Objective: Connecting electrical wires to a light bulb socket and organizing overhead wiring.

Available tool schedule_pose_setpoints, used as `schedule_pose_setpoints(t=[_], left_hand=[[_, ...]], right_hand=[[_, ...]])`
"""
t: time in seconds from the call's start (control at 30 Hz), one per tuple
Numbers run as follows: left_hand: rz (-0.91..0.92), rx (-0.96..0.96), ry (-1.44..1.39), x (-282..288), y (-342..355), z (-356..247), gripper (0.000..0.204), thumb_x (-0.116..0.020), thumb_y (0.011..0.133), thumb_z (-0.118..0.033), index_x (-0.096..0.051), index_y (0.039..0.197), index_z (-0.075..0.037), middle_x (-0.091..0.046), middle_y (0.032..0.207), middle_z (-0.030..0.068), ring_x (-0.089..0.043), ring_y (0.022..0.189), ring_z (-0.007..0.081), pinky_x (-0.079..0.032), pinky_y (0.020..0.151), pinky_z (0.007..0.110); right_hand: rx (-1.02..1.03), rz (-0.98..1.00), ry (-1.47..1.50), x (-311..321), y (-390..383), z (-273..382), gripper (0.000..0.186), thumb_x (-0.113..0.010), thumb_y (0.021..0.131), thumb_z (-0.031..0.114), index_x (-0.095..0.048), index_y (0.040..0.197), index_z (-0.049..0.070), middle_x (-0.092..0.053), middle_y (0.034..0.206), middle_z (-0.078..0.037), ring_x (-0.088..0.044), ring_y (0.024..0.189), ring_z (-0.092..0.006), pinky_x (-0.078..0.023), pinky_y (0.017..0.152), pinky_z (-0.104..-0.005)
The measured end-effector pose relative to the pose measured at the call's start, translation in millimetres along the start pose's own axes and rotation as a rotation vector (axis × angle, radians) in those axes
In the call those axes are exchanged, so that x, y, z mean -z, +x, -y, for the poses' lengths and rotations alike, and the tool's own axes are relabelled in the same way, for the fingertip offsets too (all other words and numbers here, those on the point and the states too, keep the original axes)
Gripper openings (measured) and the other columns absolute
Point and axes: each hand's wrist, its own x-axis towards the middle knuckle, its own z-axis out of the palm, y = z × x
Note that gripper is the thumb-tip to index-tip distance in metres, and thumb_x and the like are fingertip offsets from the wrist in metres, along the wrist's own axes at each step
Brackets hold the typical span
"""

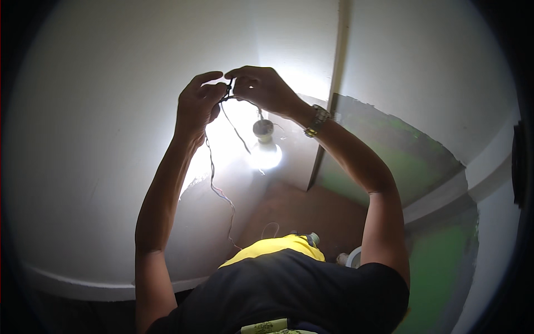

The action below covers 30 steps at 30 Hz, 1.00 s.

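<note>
Both my arms are raised in front of a pale wall, with the hands close together. My left hand [196,108] is closed on a bundle of thin electrical wires [211,161], its index finger stretched toward the other hand. The fingers of my right hand [261,88] pinch a short dark wire end [230,86] beside the left thumb. One wire runs from the hands to a lamp socket [263,129], which hangs just below my right hand. A lit light bulb [267,155] in it glares, and its brightness leaves finger details dark. A metal wristwatch [317,121] is on my right wrist.
Twisted wires hang down toward the brown floor [303,211]. A wall edge [335,61] stands right of the bulb, beside a grey and green painted patch [384,150]. A white round container [354,257] sits low, partly behind my right arm.
</note>
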Motion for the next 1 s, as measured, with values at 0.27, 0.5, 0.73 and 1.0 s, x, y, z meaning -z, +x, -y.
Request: schedule_pose_setpoints(t=[0.27,0.5,0.73,1.0], left_hand=[[0.032,0.087,0.029,-0.2,5.6,-1.6,0.035,-0.067,0.094,-0.011,-0.055,0.124,0.0,-0.061,0.076,0.001,-0.034,0.047,0.0018,-0.023,0.041,0.021],[0.108,0.164,0.18,-2.9,2.6,2.6,0.033,-0.061,0.095,-0.01,-0.055,0.127,-0.004,-0.063,0.082,0.0065,-0.059,0.074,0.0117,-0.05,0.072,0.028],[0.21,0.159,0.23,3.2,7.3,1.1,0.034,-0.061,0.096,-0.011,-0.055,0.128,-0.004,-0.056,0.077,-0.0002,-0.052,0.068,0.0087,-0.051,0.068,0.03],[0.217,0.297,0.213,-2.5,13.1,3.5,0.033,-0.064,0.094,-0.012,-0.057,0.125,-0.005,-0.053,0.07,-0.0034,-0.037,0.054,0.0032,-0.028,0.048,0.021]], right_hand=[[-0.156,-0.046,0.15,-10.2,-2.5,-4.3,0.022,-0.064,0.096,0.017,-0.07,0.108,-0.001,-0.07,0.083,-0.004,-0.062,0.071,-0.0071,-0.049,0.06,-0.0234],[-0.327,0.066,0.183,-2.3,-3.2,-7.7,0.018,-0.056,0.097,0.018,-0.066,0.091,0.004,-0.063,0.07,-0.003,-0.042,0.049,-0.0027,-0.03,0.043,-0.0214],[-0.37,0.084,0.035,-5.2,-7.1,-6.9,0.02,-0.061,0.095,0.019,-0.071,0.097,0.001,-0.061,0.066,-0.002,-0.046,0.051,-0.0041,-0.036,0.048,-0.0225],[-0.454,0.102,0.099,5.4,-5.7,-14.3,0.018,-0.066,0.092,0.017,-0.073,0.096,0.001,-0.058,0.064,0.0,-0.047,0.049,-0.0043,-0.033,0.042,-0.0221]])
